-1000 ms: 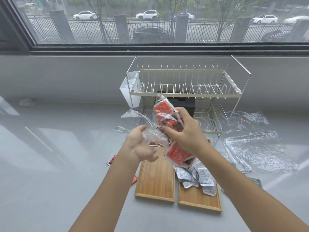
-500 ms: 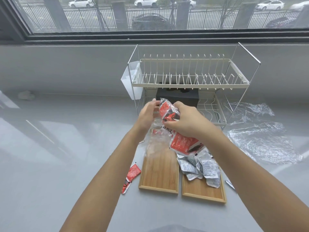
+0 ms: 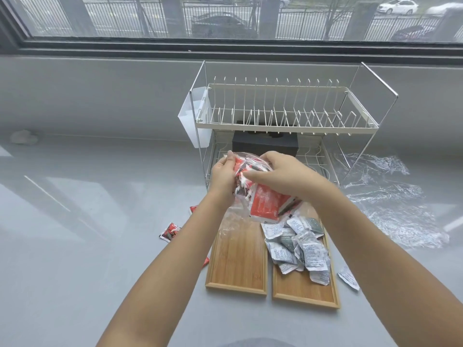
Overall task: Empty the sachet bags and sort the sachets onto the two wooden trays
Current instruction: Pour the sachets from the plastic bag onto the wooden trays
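Both hands hold a clear plastic bag [image 3: 234, 216] of red sachets [image 3: 265, 202] above the far end of the two wooden trays. My left hand [image 3: 223, 176] grips the bag's upper left part. My right hand [image 3: 278, 175] is clamped over the bag's top and the red sachets in it. The bag's loose end hangs down over the left tray [image 3: 236, 261], which is bare. A heap of grey sachets [image 3: 298, 246] lies on the right tray [image 3: 304, 290].
A red sachet [image 3: 170, 231] lies on the grey counter left of the trays, and a grey sachet [image 3: 348, 278] right of them. A wire dish rack [image 3: 283, 121] stands behind the trays. Crumpled empty plastic bags [image 3: 395, 201] lie at the right.
My left hand has come up from the bag's loose end to grip the upper left of the bag beside my right hand. The view has tilted down a little.
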